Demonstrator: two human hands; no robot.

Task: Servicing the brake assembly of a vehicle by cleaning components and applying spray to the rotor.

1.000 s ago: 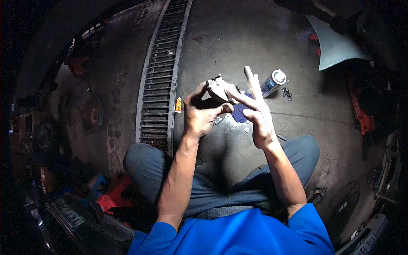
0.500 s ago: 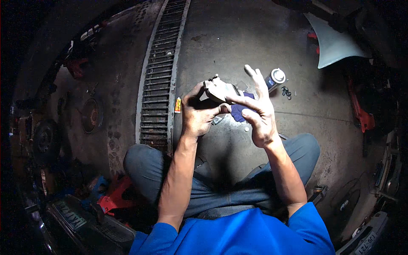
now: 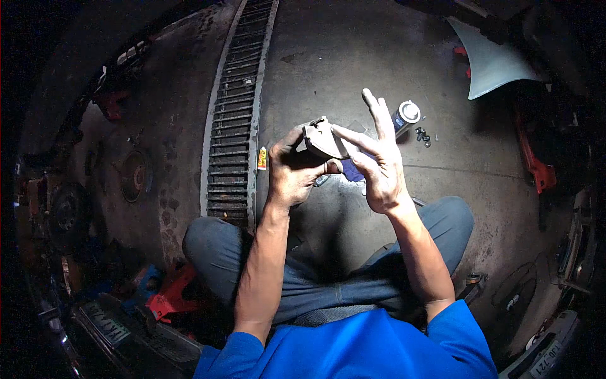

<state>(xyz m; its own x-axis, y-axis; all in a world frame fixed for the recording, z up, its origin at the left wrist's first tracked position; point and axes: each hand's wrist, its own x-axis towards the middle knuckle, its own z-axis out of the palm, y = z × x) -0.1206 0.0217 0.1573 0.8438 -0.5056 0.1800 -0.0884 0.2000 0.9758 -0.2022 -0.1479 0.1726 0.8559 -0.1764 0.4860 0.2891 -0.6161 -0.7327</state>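
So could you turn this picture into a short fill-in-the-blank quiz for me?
1. The left hand grips a flat grey ____ part.
2. The right hand touches the part with its fingers ____, not curled.
3. On the floor past the hands lies a spray can with a ____ cap.
4. The long grate runs along the floor on the person's ____ side.

Missing words: metal; spread; white; left

Two hands (image 3: 297, 174), one grey part (image 3: 323, 140), one spray can (image 3: 404, 117), one small tube (image 3: 262, 158).
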